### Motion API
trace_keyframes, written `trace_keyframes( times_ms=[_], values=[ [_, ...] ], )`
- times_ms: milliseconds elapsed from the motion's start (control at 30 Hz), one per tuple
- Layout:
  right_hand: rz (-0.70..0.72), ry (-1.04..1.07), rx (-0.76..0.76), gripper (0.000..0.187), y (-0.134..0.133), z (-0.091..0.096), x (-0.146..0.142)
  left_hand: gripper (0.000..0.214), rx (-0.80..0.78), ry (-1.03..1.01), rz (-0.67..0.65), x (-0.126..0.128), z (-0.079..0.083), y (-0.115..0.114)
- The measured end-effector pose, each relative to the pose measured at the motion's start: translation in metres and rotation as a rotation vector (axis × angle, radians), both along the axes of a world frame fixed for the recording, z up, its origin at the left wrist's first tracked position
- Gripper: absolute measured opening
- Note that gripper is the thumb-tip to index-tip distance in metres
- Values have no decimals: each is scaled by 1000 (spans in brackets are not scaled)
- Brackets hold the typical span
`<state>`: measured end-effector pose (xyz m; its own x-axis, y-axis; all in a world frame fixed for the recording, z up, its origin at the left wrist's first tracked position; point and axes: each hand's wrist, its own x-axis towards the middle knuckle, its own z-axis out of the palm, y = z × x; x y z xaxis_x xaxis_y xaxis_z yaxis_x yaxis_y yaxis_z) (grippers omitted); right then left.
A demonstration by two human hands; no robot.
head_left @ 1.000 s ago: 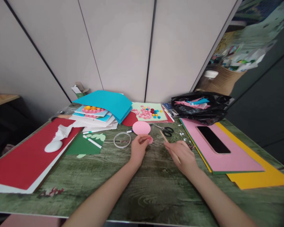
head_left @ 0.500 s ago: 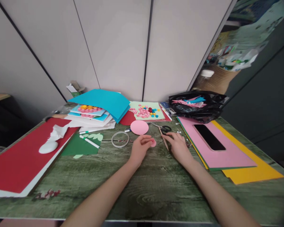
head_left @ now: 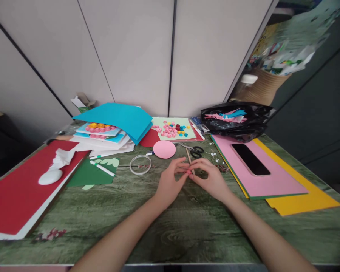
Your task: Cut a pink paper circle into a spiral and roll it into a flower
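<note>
My left hand (head_left: pixel 171 181) and my right hand (head_left: pixel 211 179) meet over the middle of the table. Their thumbs and fingertips pinch a small piece of pink paper (head_left: pixel 189 172) from both sides. It looks curled or rolled, though the fingers cover much of it. A thin wooden stick (head_left: pixel 188 154) lies just behind the fingertips, its near end partly hidden by them. Black-handled scissors (head_left: pixel 197 151) rest beyond my right hand. A pink paper oval (head_left: pixel 164 149) and a roll of clear tape (head_left: pixel 141 165) lie beyond my left hand.
Pink, red, yellow and blue paper rolls (head_left: pixel 171 130) lie on a pale sheet at the back. Blue card (head_left: pixel 116 117) tops a stack on the left, near red card (head_left: pixel 22 189). A phone (head_left: pixel 251 159) rests on pink card (head_left: pixel 280 185); a black bag (head_left: pixel 238 128) stands behind.
My right hand has moved left from the stick to the pink paper in my left hand, and both now pinch it. The stick has shifted slightly left. The view has shifted a little.
</note>
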<state>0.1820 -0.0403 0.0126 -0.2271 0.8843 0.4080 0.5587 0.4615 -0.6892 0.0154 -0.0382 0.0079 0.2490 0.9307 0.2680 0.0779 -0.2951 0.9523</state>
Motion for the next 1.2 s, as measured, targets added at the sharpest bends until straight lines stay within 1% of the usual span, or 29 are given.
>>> trace_keyframes(
  times_ms=[167,300,467,700,967,1200],
  values=[
    [-16,-6,70,8,-2,3,0,35,39,3,15,1,0,-3],
    [-15,-1,84,7,-3,4,-1,33,54,-7,32,1,0,-5],
    [-8,1,94,7,-3,5,-2,28,32,-31,44,3,1,-6],
    [15,68,30,8,-2,4,-5,25,-23,-72,31,4,1,-8],
    [21,141,-38,2,-2,1,-4,22,-71,-161,20,5,0,-7],
    [11,196,-42,8,1,-5,-4,21,-99,-209,44,5,-1,-5]
  ],
)
